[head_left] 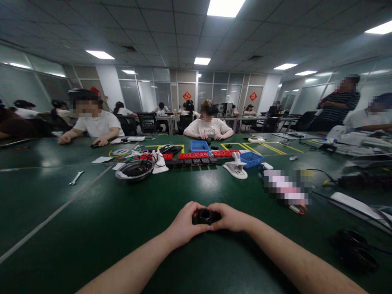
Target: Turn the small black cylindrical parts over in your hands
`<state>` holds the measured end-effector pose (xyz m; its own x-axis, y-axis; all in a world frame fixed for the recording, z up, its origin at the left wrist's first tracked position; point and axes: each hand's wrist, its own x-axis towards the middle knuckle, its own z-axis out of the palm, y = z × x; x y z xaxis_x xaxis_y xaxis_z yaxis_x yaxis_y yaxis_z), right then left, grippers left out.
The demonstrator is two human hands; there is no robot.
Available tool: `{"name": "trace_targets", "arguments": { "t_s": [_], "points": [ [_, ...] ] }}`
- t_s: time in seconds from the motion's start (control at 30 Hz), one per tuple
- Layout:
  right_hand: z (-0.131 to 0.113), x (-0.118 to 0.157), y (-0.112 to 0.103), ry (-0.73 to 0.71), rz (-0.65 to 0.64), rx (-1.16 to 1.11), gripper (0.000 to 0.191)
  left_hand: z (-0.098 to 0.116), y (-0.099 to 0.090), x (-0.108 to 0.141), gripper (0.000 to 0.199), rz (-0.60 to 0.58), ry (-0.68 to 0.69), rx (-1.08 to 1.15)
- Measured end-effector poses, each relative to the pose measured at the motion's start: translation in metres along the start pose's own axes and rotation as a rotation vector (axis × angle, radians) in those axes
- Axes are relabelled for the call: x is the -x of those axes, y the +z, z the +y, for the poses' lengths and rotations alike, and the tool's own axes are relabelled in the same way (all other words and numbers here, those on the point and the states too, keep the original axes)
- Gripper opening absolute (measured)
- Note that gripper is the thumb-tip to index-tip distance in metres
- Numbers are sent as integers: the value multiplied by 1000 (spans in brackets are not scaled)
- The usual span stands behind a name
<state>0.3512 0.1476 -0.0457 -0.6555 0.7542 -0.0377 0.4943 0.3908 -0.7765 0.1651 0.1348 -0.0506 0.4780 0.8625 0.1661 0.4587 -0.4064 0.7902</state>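
Note:
Both hands hold a small black device with a round, lens-like ring on the side facing me, just above or on the green tabletop. My left hand grips its left end, fingers curled behind and thumb along the lower edge. At the right end my right hand has its fingers closed round the body, the thumb near the left thumb. Much of the device is hidden by my fingers, and its exact kind cannot be made out.
Ahead lie a metal bowl, red power strips, a white clamp stand and blue trays. A wrench is at left. Black goggle-like gear and a white power strip sit at right. People sit across the table.

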Motion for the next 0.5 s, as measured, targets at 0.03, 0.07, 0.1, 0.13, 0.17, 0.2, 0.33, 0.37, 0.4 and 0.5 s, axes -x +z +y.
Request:
{"name": "trace_targets", "arguments": {
  "t_s": [0.03,0.07,0.1,0.13,0.17,0.2,0.33,0.37,0.4,0.5],
  "points": [
    [0,-1,2,23,27,19,30,0,2,0,37,16,-6,2],
    [0,-2,5,51,64,58,32,1,4,1,37,36,-13,2],
    [0,-3,8,82,109,117,33,1,6,1,36,68,-21,-4],
    [-1,-5,13,118,164,193,34,1,8,1,34,113,-33,-18],
    [-3,-7,18,161,231,279,32,1,11,0,32,168,-48,-41],
    [-5,-9,23,205,299,373,29,1,13,-1,31,225,-63,-68],
    [-13,-16,38,315,486,674,16,-3,17,-5,29,359,-97,-141],
    [-15,-17,39,317,481,708,17,-3,17,-5,29,359,-94,-143],
    [-16,-16,39,312,474,725,19,-4,16,-5,30,350,-86,-143],
    [-17,-11,35,221,472,660,33,-2,10,-2,30,275,-40,-118]
  ]
}}
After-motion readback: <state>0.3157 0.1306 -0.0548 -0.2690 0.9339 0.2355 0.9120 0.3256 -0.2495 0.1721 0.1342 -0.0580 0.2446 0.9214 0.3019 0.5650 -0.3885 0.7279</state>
